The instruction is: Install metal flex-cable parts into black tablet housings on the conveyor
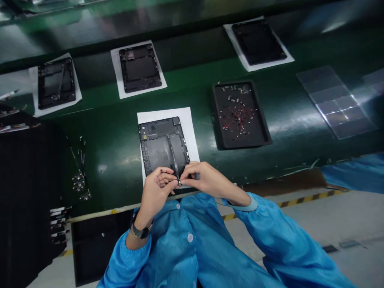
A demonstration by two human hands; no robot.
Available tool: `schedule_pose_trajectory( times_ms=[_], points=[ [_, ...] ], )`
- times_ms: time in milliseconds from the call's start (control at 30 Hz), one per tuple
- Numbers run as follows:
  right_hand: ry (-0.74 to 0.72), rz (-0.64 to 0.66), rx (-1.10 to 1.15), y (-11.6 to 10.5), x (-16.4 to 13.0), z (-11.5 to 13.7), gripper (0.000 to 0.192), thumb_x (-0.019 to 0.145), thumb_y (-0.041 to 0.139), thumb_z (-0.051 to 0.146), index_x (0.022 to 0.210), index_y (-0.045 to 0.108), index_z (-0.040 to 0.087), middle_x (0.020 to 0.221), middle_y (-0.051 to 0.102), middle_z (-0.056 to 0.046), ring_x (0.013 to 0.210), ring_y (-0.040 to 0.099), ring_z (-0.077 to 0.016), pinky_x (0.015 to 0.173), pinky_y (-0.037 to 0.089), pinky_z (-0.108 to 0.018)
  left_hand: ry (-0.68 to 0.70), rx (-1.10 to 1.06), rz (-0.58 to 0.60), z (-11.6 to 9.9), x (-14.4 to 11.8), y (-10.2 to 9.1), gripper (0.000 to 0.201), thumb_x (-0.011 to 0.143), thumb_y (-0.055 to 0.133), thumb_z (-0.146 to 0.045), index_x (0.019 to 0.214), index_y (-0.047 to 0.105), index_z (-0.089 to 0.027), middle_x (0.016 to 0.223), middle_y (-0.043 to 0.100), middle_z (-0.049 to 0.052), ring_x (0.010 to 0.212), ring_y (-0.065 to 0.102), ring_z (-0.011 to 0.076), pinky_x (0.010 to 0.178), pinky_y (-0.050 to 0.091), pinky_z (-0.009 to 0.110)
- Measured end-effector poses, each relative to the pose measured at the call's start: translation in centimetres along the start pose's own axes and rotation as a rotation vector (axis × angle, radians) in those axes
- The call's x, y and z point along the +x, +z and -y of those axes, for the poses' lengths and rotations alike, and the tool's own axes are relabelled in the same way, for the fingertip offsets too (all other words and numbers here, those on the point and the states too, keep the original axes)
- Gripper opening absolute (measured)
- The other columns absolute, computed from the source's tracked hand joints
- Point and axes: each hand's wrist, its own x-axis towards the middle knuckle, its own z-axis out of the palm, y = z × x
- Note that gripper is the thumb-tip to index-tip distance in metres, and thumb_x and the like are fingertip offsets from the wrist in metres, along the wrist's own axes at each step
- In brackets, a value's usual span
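Note:
A black tablet housing point(157, 150) lies open on a white sheet point(193, 134) at the front of the bench. A dark flat flex cable point(173, 154) runs down its inside to a small metallic connector end at the near edge. My left hand point(157, 190) is closed, thumb and finger pinching this end from the left. A tiny black piece point(161, 171) shows by its fingers, with what looks like a thin wire. From the right, my right hand point(205, 178) is closed too, its fingertips at the same cable end. The exact grip points are partly hidden by the fingers.
To the right is a black tray point(220, 120) of small red-wired parts and connectors. Other housings point(140, 68) lie on white sheets behind. Loose flex cables point(78, 182) sit at left, clear plastic sheets point(339, 104) at far right. A dark bin point(90, 248) stands below the bench edge.

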Motion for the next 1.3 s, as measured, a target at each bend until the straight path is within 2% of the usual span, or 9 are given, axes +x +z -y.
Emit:
schedule_pose_trajectory(
  times_ms=[133, 267, 433, 1100, 1200, 1300],
  points=[
    [0.008, 0.014, 0.005, -0.2, 0.1, 0.0, 0.009, 0.082, 0.070, 0.014, 0.076, 0.075, 0.018, 0.072, 0.066, -0.001, 0.072, 0.056, -0.0154, 0.065, 0.039, -0.026, 0.024, 0.063, 0.037, -0.1, 0.2, -0.2, 0.022, 0.070, 0.073, -0.020, 0.086, 0.059, -0.016, 0.072, 0.068, 0.000, 0.062, 0.065, 0.0129, 0.053, 0.051, 0.022],
    [0.038, 0.018, 0.005, -0.2, 0.1, -0.1, 0.007, 0.081, 0.071, 0.015, 0.076, 0.075, 0.018, 0.071, 0.064, -0.001, 0.069, 0.055, -0.0146, 0.063, 0.038, -0.026, 0.071, 0.131, 0.089, -0.4, 0.2, -0.5, 0.025, 0.073, 0.072, -0.019, 0.094, 0.059, -0.017, 0.076, 0.070, 0.000, 0.064, 0.066, 0.0123, 0.060, 0.051, 0.023],
    [0.045, 0.014, 0.018, -0.1, 0.0, -0.2, 0.008, 0.079, 0.072, 0.013, 0.075, 0.075, 0.019, 0.070, 0.062, 0.000, 0.069, 0.054, -0.0142, 0.064, 0.037, -0.026, 0.072, 0.135, 0.137, -0.7, 0.2, -0.5, 0.029, 0.074, 0.071, -0.017, 0.100, 0.058, -0.017, 0.072, 0.070, -0.001, 0.067, 0.068, 0.0137, 0.065, 0.052, 0.024],
    [0.065, 0.015, -0.022, 0.2, 0.0, -0.1, 0.009, 0.077, 0.072, 0.011, 0.074, 0.075, 0.019, 0.072, 0.066, -0.001, 0.074, 0.058, -0.0159, 0.069, 0.042, -0.027, 0.009, 0.084, 0.102, -0.6, -0.1, -0.1, 0.022, 0.068, 0.070, -0.016, 0.088, 0.059, -0.016, 0.064, 0.069, -0.001, 0.059, 0.067, 0.0142, 0.060, 0.052, 0.024],
    [0.025, 0.080, -0.098, -0.3, -0.1, 0.4, 0.008, 0.077, 0.073, 0.011, 0.075, 0.075, 0.019, 0.075, 0.069, -0.002, 0.077, 0.059, -0.0167, 0.070, 0.042, -0.027, 0.035, 0.157, 0.117, -0.4, 0.0, -0.2, 0.020, 0.070, 0.070, -0.015, 0.087, 0.060, -0.016, 0.066, 0.070, 0.000, 0.063, 0.067, 0.0151, 0.063, 0.052, 0.025],
    [-0.060, 0.146, -0.164, -2.4, 0.5, 1.6, 0.006, 0.079, 0.074, 0.018, 0.084, 0.076, 0.019, 0.085, 0.074, -0.003, 0.081, 0.063, -0.0183, 0.072, 0.043, -0.027, 0.108, 0.338, 0.097, -0.5, -0.3, -0.3, 0.017, 0.074, 0.067, -0.014, 0.090, 0.064, -0.018, 0.072, 0.072, 0.002, 0.069, 0.068, 0.0171, 0.068, 0.052, 0.028]
  ],
)
